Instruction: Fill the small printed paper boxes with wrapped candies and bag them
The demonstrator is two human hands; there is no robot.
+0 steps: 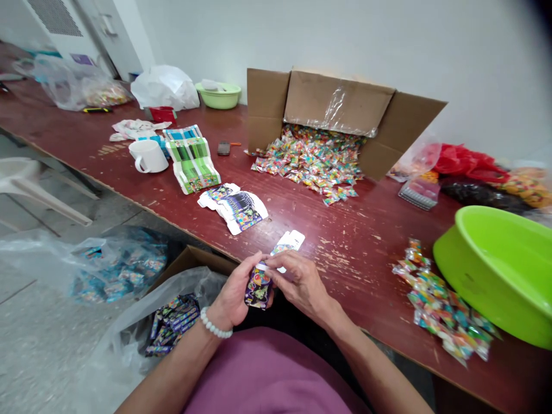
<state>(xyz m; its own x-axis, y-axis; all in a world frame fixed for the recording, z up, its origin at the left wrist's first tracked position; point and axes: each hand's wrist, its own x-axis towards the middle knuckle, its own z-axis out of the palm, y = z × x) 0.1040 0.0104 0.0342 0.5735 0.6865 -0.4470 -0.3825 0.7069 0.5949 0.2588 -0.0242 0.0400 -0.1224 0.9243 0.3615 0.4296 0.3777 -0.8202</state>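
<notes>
My left hand [238,289] is wrapped round a small dark purple printed carton [259,287], held upright just off the table's front edge. At the carton's top end, the fingers of my right hand [297,279] pinch its white flap. Just beyond my hands a flat white-and-printed carton blank [288,242] lies on the red-brown table [345,247]. Farther left are spread purple carton blanks [241,210] and a stack of green carton blanks [194,161]. What is inside the held carton is hidden.
A cardboard box [340,100] spills wrapped candies [314,161] onto the table. At right, more candies [448,305] lie by a green basin [495,276]. A white mug [148,156] stands left. Below the edge, a plastic-lined box holds filled purple cartons [172,322], beside a bag of blue packs [125,273].
</notes>
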